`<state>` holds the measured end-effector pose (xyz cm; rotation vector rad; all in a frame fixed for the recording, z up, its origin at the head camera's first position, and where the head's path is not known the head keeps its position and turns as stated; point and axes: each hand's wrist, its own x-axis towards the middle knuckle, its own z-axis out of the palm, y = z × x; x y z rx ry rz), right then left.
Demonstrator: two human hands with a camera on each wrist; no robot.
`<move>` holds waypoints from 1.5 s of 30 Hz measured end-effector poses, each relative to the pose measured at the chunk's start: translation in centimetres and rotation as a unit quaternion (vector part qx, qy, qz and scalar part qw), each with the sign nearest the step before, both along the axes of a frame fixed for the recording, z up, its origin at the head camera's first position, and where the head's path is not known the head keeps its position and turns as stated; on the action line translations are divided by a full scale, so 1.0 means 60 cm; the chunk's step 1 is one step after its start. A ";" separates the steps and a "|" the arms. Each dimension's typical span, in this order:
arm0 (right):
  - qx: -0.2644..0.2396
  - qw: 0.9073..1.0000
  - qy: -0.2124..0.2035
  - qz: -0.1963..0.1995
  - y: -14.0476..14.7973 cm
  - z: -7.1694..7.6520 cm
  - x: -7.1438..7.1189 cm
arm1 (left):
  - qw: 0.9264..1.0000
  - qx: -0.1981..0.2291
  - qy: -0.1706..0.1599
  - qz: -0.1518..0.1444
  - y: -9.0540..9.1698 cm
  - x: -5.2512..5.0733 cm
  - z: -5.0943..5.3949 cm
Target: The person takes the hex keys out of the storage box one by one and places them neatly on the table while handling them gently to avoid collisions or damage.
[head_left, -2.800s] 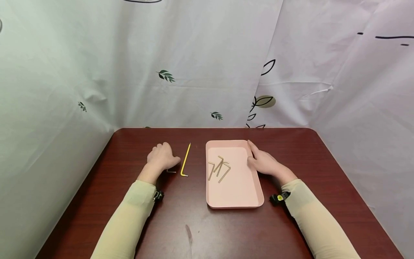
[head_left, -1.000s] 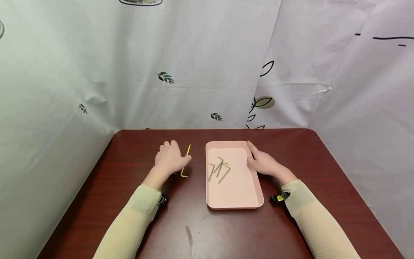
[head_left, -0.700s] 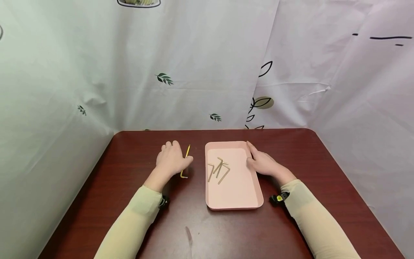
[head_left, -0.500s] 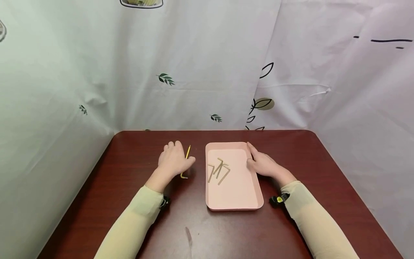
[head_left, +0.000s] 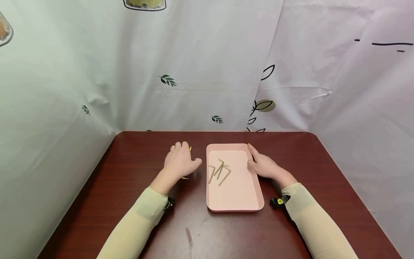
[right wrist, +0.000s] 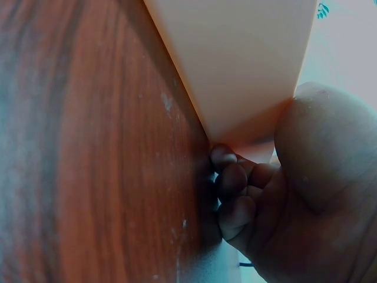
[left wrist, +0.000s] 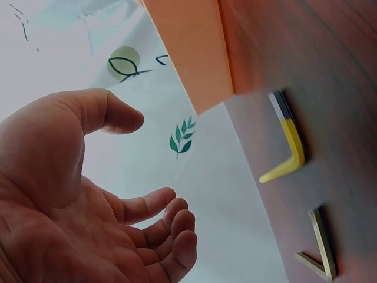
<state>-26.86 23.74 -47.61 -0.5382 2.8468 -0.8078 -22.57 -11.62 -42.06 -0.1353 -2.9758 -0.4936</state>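
Observation:
My left hand (head_left: 181,162) hovers over a yellow L-shaped key, its fingers loosely bent and the thumb held apart. It covers most of the key in the head view. The left wrist view shows the hand (left wrist: 106,188) holding nothing; the yellow key (left wrist: 291,141) and a smaller metal L-shaped key (left wrist: 321,242) lie on the table. My right hand (head_left: 266,165) grips the right rim of the pink tray (head_left: 235,198), thumb over the edge. In the right wrist view the fingers of my hand (right wrist: 318,194) are curled against the tray's outer side (right wrist: 235,65).
Several brass-coloured L-shaped keys (head_left: 225,177) lie in the left part of the tray. The dark red table (head_left: 155,230) is bounded by white patterned cloth (head_left: 207,64) behind and at both sides.
My left hand has moved right, from beside the yellow key to above it, now covering most of it. My right hand still grips the tray. The head view has tilted slightly up.

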 end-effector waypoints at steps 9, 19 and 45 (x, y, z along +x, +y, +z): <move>-0.002 1.000 0.010 -0.002 0.003 -0.006 0.001 | 1.000 -0.005 0.008 -0.012 0.026 0.008 0.004; -0.008 1.000 0.012 0.002 0.003 -0.004 0.000 | 0.999 -0.007 0.017 -0.035 0.049 0.009 0.012; -0.003 1.000 0.008 0.000 0.002 -0.004 0.001 | 0.989 -0.039 0.030 -0.140 0.092 0.020 0.012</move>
